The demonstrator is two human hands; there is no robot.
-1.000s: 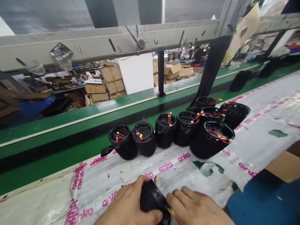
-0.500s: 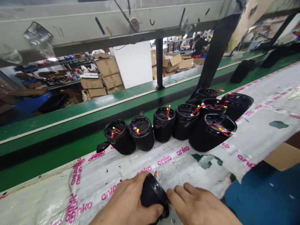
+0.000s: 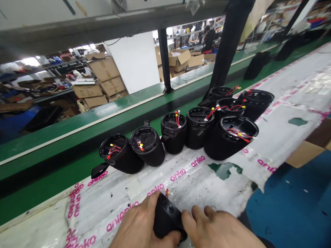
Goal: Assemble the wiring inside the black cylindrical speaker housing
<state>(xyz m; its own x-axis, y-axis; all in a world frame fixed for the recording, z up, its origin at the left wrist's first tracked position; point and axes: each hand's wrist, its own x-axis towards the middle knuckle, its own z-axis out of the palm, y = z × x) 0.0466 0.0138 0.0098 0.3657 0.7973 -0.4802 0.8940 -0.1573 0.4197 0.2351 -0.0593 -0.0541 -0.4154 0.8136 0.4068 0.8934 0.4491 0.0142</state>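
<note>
My left hand [image 3: 138, 225] grips a black round speaker housing [image 3: 167, 216] lying on the taped white work surface [image 3: 207, 179] at the bottom centre. Red and yellow wire ends stick up from its top. My right hand [image 3: 219, 229] rests against the housing's right side, fingertips touching its rim; whether it pinches anything is hidden. Beyond them stands a row of several open black speaker housings [image 3: 173, 132] with red wires and yellow connectors inside, the larger ones [image 3: 230, 136] bunched at the right.
A green conveyor belt [image 3: 77, 137] runs behind the row. A black post [image 3: 227, 44] rises behind the larger housings. Cardboard boxes [image 3: 103, 79] stack up beyond the belt. A brown cardboard piece [image 3: 301, 153] and a blue surface [image 3: 292, 203] lie at right.
The view has tilted down and shifted, so the row of housings sits lower-left in frame. Both hands stay on the same housing, which has turned slightly.
</note>
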